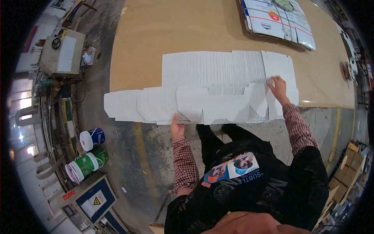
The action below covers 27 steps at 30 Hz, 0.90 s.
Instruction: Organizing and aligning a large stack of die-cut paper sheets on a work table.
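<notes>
A strapped, printed bundle point(278, 23) occupies the worktop's point(136, 54) far right, beyond the overlapping white sheets point(212, 68) along the near edge. Floor-side left, a blue-and-white bucket point(97, 137) and green-and-white bucket point(91, 163) hide their contents. Left hand point(177, 129) touches the sheets' near edge, right hand point(277, 89) their top; whether either grip is clamped, I cannot tell.
</notes>
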Available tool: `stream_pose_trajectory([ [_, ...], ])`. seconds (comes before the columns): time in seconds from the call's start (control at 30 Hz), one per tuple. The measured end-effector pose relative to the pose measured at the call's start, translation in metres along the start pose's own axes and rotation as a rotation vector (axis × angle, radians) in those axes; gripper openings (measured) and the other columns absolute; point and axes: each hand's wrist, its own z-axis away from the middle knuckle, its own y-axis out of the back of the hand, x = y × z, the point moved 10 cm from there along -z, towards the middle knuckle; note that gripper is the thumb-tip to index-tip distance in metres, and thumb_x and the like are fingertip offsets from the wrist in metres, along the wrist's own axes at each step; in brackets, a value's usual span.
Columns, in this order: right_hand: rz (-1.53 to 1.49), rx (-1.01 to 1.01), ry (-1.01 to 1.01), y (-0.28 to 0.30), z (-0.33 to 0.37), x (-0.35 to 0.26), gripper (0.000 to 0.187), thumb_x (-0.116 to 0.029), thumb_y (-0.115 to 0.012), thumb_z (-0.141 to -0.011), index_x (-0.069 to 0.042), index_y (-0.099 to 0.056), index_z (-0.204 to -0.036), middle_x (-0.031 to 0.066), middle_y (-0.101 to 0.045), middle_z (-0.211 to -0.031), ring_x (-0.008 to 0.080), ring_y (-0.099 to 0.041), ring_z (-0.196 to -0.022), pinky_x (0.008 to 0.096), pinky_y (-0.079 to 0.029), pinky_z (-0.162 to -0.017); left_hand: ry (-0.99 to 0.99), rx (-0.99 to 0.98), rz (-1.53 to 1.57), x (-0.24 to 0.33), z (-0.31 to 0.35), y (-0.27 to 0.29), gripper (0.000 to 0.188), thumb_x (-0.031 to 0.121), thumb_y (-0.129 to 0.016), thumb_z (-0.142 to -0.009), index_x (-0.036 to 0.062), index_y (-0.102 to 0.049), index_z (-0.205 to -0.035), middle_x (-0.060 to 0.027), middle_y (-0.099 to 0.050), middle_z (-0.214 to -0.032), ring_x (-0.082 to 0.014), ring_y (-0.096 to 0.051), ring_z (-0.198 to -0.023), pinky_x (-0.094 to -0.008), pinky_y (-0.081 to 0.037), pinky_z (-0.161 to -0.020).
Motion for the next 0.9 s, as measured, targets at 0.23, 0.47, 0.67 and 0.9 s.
stream_pose_trajectory([
  [0.23, -0.055, 0.183, 0.393, -0.024, -0.151, -0.076, 0.055, -0.035, -0.070, -0.064, -0.011, -0.051, -0.110, 0.0119, -0.047, -0.112, 0.0283, -0.044, -0.106, 0.0450, -0.032, -0.091, 0.034, 0.074, -0.015, -0.013, -0.008, 0.007, 0.036, 0.020, -0.066, -0.076, 0.0039, -0.052, -0.105, -0.0060, -0.060, -0.092, -0.0157, -0.058, -0.073, -0.0243, -0.046, -0.054],
  [0.47, -0.114, -0.225, 0.227, -0.067, -0.174, -0.090, 0.052, -0.041, -0.070, -0.063, -0.015, -0.054, -0.104, 0.0092, -0.049, -0.107, 0.0289, -0.042, -0.107, 0.0483, -0.033, -0.088, -0.155, -0.051, 0.080, 0.020, 0.007, -0.004, 0.047, 0.026, -0.063, -0.078, 0.0014, -0.045, -0.114, -0.0078, -0.056, -0.106, -0.0197, -0.056, -0.092, -0.0308, -0.048, -0.072],
  [0.67, -0.057, -0.254, 0.182, -0.058, -0.158, -0.098, 0.053, -0.040, -0.072, -0.061, -0.014, -0.053, -0.103, 0.0091, -0.049, -0.107, 0.0290, -0.041, -0.108, 0.0488, -0.034, -0.087, -0.185, -0.064, 0.065, 0.019, 0.010, -0.008, 0.048, 0.030, -0.056, -0.083, 0.0024, -0.042, -0.119, -0.0086, -0.050, -0.116, -0.0219, -0.049, -0.105, -0.0360, -0.040, -0.088],
  [0.9, -0.090, -0.164, 0.166, -0.053, -0.160, -0.084, 0.054, -0.042, -0.072, -0.061, -0.013, -0.053, -0.102, 0.0094, -0.049, -0.106, 0.0292, -0.043, -0.106, 0.0484, -0.034, -0.086, -0.145, -0.055, 0.133, 0.015, 0.006, -0.013, 0.055, 0.026, -0.060, -0.080, 0.0019, -0.037, -0.123, -0.0089, -0.046, -0.120, -0.0237, -0.047, -0.107, -0.0384, -0.041, -0.087],
])
